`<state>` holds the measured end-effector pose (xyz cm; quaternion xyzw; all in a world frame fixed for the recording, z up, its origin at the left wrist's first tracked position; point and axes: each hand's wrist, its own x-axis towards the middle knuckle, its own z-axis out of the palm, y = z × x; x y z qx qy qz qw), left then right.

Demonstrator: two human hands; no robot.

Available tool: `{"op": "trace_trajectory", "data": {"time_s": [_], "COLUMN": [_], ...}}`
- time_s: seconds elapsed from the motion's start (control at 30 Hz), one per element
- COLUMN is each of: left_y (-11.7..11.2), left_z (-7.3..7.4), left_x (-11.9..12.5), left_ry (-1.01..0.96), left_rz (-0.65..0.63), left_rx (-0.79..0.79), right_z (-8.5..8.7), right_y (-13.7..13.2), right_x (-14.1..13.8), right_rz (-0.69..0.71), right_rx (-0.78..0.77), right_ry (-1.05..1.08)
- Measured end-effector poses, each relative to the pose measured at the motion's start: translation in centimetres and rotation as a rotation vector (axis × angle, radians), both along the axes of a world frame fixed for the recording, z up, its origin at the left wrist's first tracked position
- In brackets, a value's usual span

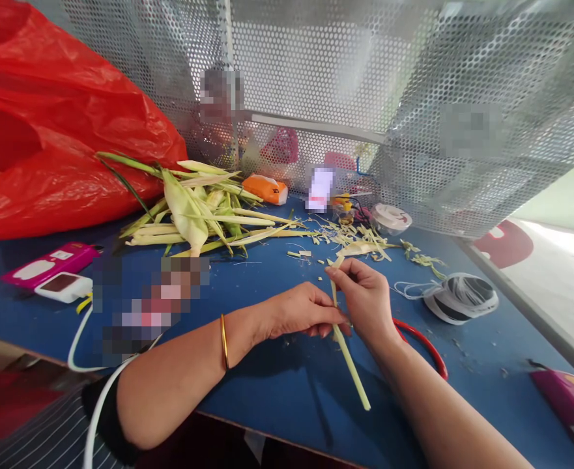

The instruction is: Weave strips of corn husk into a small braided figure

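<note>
A narrow pale green husk strip (352, 370) slants over the blue table between my hands. Around its middle, the thumb and fingers of my left hand (302, 311) are closed. My right hand (365, 293) pinches the upper end, a little above the left one. The strip's lower end sticks out freely toward the table's front edge. Beyond my hands lie torn plant scraps (359, 242). Farther left is a heap of long, pale green husks (189, 212).
A big red plastic bag (62, 124) fills the left back. An orange packet (266, 189) lies behind the husks. On the right are a wound bundle of white cord (462, 296) and a magenta box (567, 407). A white cable (74, 342) passes my left arm. A perforated metal screen (316, 71) bounds the back.
</note>
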<state>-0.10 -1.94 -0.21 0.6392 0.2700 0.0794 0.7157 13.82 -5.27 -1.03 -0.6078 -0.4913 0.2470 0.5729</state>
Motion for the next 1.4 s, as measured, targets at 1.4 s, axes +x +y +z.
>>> {"op": "trace_trajectory", "data": {"time_s": [1.4], "left_y": [2.3], "left_z": [-0.2], "left_x": [-0.4], "left_ry": [-0.357], "left_rz": [0.478], "left_rx": [-0.328], "right_z": [-0.2], "right_y": [1.4], "right_x": [4.6], "right_rz": [-0.331], "right_rx": [0.104], "right_ry": [-0.497]}}
